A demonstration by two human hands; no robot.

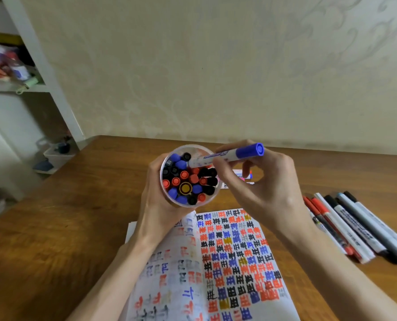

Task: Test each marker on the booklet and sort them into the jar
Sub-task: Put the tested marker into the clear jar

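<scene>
Item 1: jar [191, 147], clear plastic. Your left hand [155, 193] is wrapped round its side and holds it up above the tabletop [53, 228]. It is packed with upright capped markers [194, 179] showing blue, red and black caps.

Item 2: blue marker [239, 154], capped. Your right hand [262, 188] pinches its barrel with curled fingers. The cap end points right and the other end lies over the jar's mouth, among the stored caps.

Item 3: booklet [234, 262], open on the tabletop below both hands. Its pages are covered with test marks in red, blue, black and yellow.

Item 4: loose markers [355, 228], a row lying side by side on the tabletop to your right, well apart from the jar.

Item 5: one more marker [241, 177], lying on the tabletop behind your right hand, mostly hidden.
</scene>
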